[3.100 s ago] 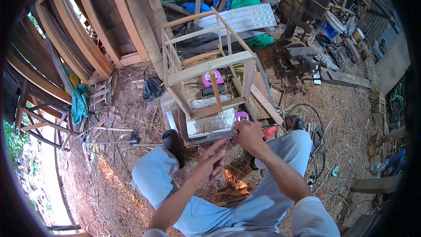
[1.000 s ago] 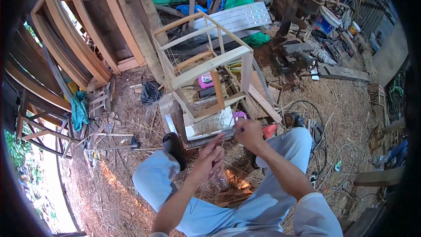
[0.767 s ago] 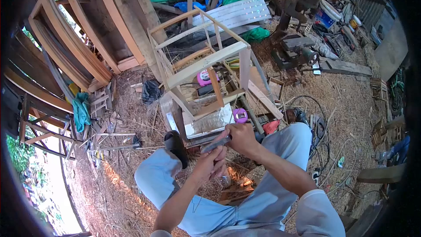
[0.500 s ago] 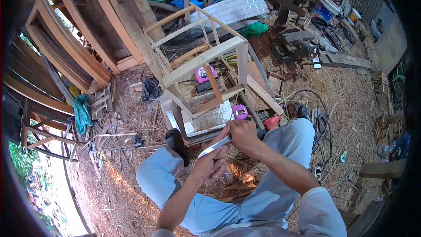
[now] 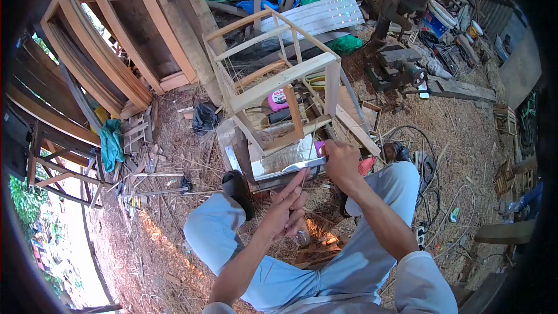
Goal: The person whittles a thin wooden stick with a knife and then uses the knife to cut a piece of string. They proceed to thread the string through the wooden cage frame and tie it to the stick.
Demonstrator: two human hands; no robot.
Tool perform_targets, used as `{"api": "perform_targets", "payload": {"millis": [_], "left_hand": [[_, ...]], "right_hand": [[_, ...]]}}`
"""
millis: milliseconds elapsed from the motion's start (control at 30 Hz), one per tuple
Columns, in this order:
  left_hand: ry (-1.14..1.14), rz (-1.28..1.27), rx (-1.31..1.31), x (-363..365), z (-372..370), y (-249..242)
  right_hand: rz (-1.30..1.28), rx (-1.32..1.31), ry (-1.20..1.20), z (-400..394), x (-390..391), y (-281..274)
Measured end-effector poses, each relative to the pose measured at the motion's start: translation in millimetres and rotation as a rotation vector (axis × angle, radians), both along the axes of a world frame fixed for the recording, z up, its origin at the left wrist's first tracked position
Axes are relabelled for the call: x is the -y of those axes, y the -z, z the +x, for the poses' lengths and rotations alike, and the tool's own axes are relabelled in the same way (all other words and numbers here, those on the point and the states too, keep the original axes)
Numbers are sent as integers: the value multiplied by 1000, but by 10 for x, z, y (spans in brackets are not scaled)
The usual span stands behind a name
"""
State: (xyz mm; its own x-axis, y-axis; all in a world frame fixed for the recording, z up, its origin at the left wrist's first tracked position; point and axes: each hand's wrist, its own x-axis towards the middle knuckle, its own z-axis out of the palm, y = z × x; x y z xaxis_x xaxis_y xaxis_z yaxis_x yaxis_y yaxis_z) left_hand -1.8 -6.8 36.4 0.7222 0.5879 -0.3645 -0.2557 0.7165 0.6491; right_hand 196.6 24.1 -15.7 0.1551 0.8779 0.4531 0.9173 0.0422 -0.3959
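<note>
A knife with a long bright blade is held in my right hand, its edge pointing left over the low bench. My left hand is below it, fingers closed around a thin pale strip, which looks like split cane or bamboo. Past the blade, the strip slants up toward the wooden frame standing on the bench. One pink tape measure lies inside the frame. Another purple tape measure is partly hidden behind my right hand.
Curved wooden frames lean at the left. A machine with a handwheel stands at the back right. Power tools and a black cable lie right of my knee. Shavings cover the ground, and a black sandal shows by the bench.
My right hand and the knife have moved up and right, away from my left hand, baring more of the strip. My left hand stays low. The view has shifted slightly.
</note>
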Motion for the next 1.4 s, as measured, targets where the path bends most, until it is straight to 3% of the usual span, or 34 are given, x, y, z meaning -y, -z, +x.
{"api": "perform_targets", "payload": {"millis": [133,200,233,333,400,433,500,533,600,800,867,967,1067,1133,1167,1233,1267,1400], "left_hand": [[8,23,-3,22,-50,-27],[107,6,-15,94,-92,-92],[112,9,-15,148,-119,-69],[174,-13,-11,232,-151,-33],[158,22,-14,136,-140,-29],[135,50,-26,106,-141,-22],[140,-26,62,92,-132,-7],[131,-20,59,81,-129,6],[119,-14,55,57,-113,22],[55,31,26,-11,-11,104],[43,248,-67,-19,34,134],[-21,311,-182,-58,80,86],[-66,165,-90,-82,89,45],[-84,145,-88,-86,92,21],[-94,121,-83,-87,96,17],[-97,101,-96,-66,90,99],[-101,79,-117,-52,86,133],[-85,65,-131,40,84,73]], "right_hand": [[-68,20,20,33,-30,43],[-165,-21,248,258,-145,-2],[-70,-94,332,384,-202,-45],[-42,-40,441,652,-231,48],[7,-435,200,726,-199,61],[9,-430,204,666,-166,-64],[-199,-1586,36,498,-74,-300],[-198,-1586,37,476,-24,-353],[-348,-1719,-411,442,54,-403],[-326,-1624,-430,296,62,-350],[-318,-1607,-417,278,63,-330],[-289,-1692,-390,211,57,-340],[-256,-1629,-297,190,-4,-255],[-19,-993,-163,180,-60,-50],[-19,-992,-164,149,-16,-11],[-35,-305,-179,31,115,-106],[-62,-137,-164,-52,153,-147],[-231,-133,-8,-46,107,-60]]}}
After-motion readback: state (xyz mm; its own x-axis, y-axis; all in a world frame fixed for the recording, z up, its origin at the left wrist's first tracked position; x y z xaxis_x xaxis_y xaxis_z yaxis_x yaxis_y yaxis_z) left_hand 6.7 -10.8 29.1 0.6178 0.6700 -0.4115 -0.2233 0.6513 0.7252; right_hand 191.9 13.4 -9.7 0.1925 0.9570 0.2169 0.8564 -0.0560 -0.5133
